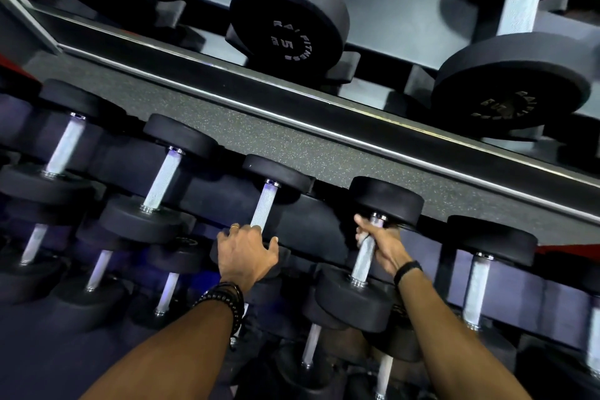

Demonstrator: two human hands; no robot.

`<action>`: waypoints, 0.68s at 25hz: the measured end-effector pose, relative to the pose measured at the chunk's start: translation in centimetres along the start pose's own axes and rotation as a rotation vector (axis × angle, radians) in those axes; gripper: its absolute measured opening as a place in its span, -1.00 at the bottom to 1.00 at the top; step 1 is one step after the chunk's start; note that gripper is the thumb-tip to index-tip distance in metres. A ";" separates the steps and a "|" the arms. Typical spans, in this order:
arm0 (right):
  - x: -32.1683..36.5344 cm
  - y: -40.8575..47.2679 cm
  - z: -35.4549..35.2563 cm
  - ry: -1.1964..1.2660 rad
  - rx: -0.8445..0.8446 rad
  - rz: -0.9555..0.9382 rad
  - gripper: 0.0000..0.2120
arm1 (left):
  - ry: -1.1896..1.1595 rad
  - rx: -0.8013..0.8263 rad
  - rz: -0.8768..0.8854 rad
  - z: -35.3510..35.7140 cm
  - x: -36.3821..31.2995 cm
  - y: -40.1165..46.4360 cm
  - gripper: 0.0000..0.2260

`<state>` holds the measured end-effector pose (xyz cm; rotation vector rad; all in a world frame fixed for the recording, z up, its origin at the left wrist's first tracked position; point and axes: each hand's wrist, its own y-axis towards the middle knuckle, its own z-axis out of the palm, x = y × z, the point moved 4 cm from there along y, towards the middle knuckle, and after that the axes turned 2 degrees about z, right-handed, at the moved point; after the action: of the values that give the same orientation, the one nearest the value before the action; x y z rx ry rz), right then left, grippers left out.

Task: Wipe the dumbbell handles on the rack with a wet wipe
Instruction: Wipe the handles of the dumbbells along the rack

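The right hand (378,243) is wrapped round the upper part of a dumbbell handle (363,261) on the middle tier of the rack (292,107), fingers (360,234) clenched about the knurled steel just below the far head, thumb laid along the bar. That is the grip one would use to draw a wipe down the bar, yet no wipe can be made out; if there is one it is hidden inside the fist. The left hand (245,250) rests on the near head of the next dumbbell (264,208) to the left, at the foot of its handle, fingers spread and curled over the rubber edge. I judge it to be a brace for the forward lean rather than a wiping hold, since it holds no cloth that shows. The dumbbells lie in slanted cradles with their handles pointing toward the person, which leaves each bar bare between its two heads and reachable from the front without lifting. More handles run off to the left and right on this tier, and others sit on the tiers above and below, so most of the task appears to remain. The frame is blurred, so fine detail at the right fist is uncertain.
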<state>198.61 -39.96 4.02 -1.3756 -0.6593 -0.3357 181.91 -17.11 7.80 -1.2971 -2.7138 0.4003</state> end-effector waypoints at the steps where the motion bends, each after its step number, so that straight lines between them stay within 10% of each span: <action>1: -1.5 -0.8 -0.2 -0.075 0.007 0.016 -0.80 | 0.003 -0.001 -0.001 0.0 0.0 0.0 -0.58; 9: 0.3 0.7 1.0 -0.002 -0.119 -0.099 -0.78 | 0.001 0.002 0.009 0.0 0.0 0.0 -0.60; 17: -2.4 -3.1 -2.8 -0.878 -0.221 -0.335 -0.60 | -0.021 -0.003 0.002 0.1 0.1 0.0 -0.60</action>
<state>195.64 -43.62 4.84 -1.6109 -1.6265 -0.0456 181.89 -17.06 7.68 -1.3044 -2.7317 0.4120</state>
